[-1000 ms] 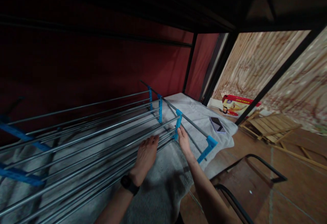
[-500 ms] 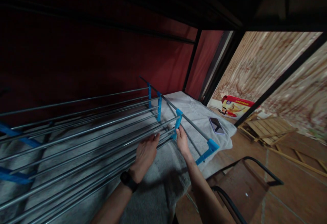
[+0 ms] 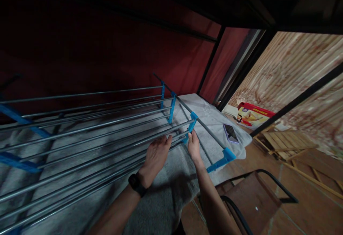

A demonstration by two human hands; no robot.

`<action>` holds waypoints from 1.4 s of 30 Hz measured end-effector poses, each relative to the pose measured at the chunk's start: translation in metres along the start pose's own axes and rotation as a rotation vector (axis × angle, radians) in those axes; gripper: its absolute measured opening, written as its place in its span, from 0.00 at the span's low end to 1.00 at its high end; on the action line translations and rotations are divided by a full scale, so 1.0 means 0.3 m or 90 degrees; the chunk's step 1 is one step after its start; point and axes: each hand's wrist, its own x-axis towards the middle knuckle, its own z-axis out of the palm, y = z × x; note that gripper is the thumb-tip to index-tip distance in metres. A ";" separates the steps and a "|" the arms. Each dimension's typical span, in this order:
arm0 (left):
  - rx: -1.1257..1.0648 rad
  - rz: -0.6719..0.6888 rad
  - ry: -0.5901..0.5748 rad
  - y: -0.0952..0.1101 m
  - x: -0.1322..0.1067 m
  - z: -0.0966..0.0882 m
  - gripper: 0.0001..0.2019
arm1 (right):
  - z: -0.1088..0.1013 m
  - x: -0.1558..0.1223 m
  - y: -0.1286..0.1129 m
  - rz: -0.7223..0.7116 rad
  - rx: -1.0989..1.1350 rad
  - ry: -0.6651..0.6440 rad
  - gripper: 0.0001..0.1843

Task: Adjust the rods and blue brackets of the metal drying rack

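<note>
Head view, from left to right: a rack of long metal rods [image 3: 88, 138] lies across a grey blanket [image 3: 166, 195], with blue plastic brackets at its far left end and more of them at its right end. The left hand [image 3: 155, 156], a black watch [image 3: 137, 185] on its wrist, rests flat and spread on the rods near their right end, fingers unclenched, gripping nothing. Just beside it, the right hand [image 3: 193, 147] pinches a blue bracket [image 3: 190, 128] where the rods meet the cross rail; in the dim light I cannot tell how firmly it grips. Further right, a phone [image 3: 230, 133] lies face up on the white towel [image 3: 211, 117], well apart from both hands. Beyond the black frame post stands a red and yellow box [image 3: 253, 115] on the floor, with a wooden slatted piece [image 3: 284, 142] near it.
</note>
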 end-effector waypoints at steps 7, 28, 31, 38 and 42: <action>-0.015 0.004 0.008 0.006 0.001 -0.014 0.24 | -0.006 0.004 -0.013 0.013 -0.022 -0.006 0.22; 0.036 0.098 0.042 0.057 0.047 0.009 0.21 | -0.037 0.045 -0.029 -0.007 -0.182 0.010 0.14; 0.034 0.103 0.049 0.055 0.051 0.019 0.20 | -0.041 0.043 -0.023 -0.024 -0.212 0.006 0.15; 0.027 0.096 0.036 0.046 0.059 0.024 0.22 | -0.028 0.040 -0.027 -0.033 -0.254 0.014 0.16; 0.026 0.095 0.038 0.040 0.066 0.018 0.22 | -0.017 0.043 -0.034 -0.019 -0.249 0.017 0.16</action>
